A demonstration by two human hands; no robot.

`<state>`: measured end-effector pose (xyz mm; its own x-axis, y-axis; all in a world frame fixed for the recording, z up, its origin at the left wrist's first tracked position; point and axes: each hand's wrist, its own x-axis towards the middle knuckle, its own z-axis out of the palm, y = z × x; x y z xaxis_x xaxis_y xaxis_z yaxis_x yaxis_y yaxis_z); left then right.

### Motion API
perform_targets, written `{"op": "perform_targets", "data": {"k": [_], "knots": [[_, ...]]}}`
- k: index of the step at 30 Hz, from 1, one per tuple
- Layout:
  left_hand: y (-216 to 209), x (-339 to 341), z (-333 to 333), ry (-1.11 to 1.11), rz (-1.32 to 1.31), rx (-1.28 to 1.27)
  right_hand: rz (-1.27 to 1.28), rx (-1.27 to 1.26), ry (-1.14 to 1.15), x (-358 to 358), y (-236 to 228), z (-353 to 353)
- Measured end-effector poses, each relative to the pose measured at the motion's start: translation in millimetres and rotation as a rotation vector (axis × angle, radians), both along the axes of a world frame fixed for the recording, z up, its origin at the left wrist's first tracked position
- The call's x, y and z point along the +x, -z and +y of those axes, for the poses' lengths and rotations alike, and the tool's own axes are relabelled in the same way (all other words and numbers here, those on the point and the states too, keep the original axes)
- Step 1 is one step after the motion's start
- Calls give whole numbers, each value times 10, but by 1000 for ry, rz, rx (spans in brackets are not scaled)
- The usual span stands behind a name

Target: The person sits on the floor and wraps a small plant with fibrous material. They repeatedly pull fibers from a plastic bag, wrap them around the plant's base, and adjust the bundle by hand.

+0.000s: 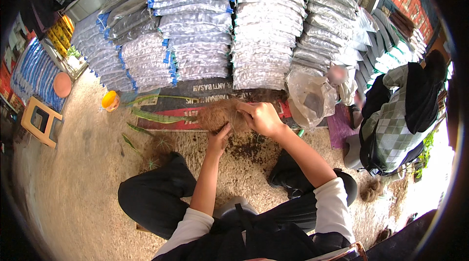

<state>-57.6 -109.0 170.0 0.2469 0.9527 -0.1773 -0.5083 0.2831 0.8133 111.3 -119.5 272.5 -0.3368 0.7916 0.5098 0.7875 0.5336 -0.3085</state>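
A brown, shaggy ball of coconut fibre [215,116] is held up in front of me, above the floor. My left hand [218,141] supports it from below, thumb pressed against its near side. Long green, yellow-edged leaves [161,116], like those of a snake plant, reach out to the left from the ball. My right hand [264,120] is at the ball's right side with its fingers pinched together against the fibre. Whatever sits between those fingertips is too fine to make out. Dark loose soil [248,145] lies scattered on the floor beneath.
Stacks of filled plastic bags [266,31] rise ahead. An open clear plastic bag [311,96] stands right of my hands. Another person [400,114] sits at the right. More fibre balls [161,143] with plants, a yellow tub [111,101] and a stool [41,122] are leftward.
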Motion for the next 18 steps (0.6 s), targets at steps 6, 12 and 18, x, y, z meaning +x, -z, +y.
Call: {"op": "perform_targets", "data": {"k": [6, 12, 18], "knots": [[-167, 33, -53, 62, 101, 59, 131, -89, 85, -32, -58, -66], [-193, 73, -9, -9, 155, 39, 322, -150, 120, 275, -141, -205], [-118, 55, -34, -63, 86, -15, 833, 159, 256, 504, -367, -700]]}}
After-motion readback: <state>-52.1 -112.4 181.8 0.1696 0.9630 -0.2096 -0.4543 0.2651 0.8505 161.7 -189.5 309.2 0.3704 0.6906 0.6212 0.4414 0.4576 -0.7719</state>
